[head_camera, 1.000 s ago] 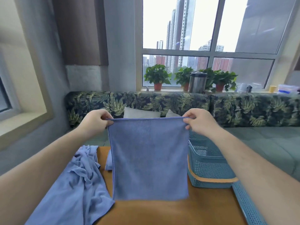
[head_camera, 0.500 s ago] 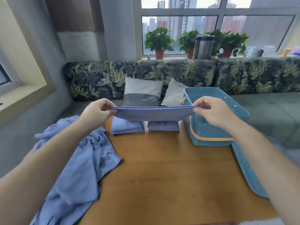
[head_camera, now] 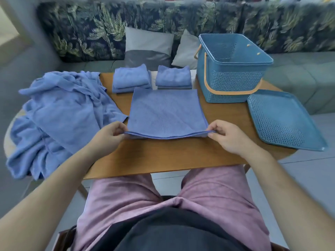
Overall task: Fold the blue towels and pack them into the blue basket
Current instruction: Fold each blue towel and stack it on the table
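Blue towel [head_camera: 166, 113] flat on wooden table [head_camera: 163, 158], stretching away from me, near hem running left to right between my hands. Left hand [head_camera: 108, 134] pinches near-left corner, right hand [head_camera: 226, 136] near-right corner. Fold likely goes forward, hem to far edge. Blue basket [head_camera: 230, 69] stands far right, nearer right hand.

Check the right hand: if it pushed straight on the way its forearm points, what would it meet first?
The flat towel itself: the right hand pinches its near corner and points forward-left across it. Beyond that, likely the right folded stack, though the angle is hard to judge.
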Available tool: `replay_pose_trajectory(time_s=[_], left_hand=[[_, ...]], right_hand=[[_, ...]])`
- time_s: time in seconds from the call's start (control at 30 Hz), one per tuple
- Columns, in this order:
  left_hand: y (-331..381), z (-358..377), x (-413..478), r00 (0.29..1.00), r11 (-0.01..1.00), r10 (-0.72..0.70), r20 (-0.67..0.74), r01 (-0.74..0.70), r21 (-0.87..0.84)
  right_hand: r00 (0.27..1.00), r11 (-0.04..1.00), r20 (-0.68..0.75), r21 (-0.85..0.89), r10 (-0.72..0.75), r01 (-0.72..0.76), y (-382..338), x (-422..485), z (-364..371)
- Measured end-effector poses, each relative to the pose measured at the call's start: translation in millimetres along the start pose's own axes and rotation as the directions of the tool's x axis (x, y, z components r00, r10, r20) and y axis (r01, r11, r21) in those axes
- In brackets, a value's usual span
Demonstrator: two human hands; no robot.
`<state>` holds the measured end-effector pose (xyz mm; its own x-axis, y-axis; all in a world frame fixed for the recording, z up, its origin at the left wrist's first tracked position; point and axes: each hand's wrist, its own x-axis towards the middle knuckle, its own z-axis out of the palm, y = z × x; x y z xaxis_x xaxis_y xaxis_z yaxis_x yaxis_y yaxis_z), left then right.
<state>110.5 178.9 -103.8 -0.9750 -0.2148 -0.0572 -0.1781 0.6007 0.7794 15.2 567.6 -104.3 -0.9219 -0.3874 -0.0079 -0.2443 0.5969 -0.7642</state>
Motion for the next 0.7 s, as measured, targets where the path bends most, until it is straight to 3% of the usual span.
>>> replay_pose_trajectory(time_s=[0.1,0.2,0.33,0.5,0.7], left_hand=[[5,-7,-14,0.999,0.998,0.000,0.053,0.004,-0.061],[17,-9,-30,0.997,0.970,-0.012,0.078,0.031,-0.239],[22,-16,-27,0.993,0.914,-0.017,0.115,0.062,-0.402],[22,-9,29,0.995,0.944,-0.078,-0.069,0.052,-0.325],[8,17,96,0.967,0.974,-0.167,-0.193,0.131,-0.186]], right_hand=[[0.999,0.999,0.054,0.042,0.008,-0.011,-4,-14,-13],[0.993,0.991,0.116,0.135,-0.003,-0.013,-11,-25,-25],[0.996,0.969,0.089,0.243,0.027,-0.048,-15,-18,-31],[0.991,0.970,-0.092,0.235,0.094,-0.070,-7,31,-21],[0.959,0.978,-0.211,0.131,0.189,-0.164,10,92,6]])
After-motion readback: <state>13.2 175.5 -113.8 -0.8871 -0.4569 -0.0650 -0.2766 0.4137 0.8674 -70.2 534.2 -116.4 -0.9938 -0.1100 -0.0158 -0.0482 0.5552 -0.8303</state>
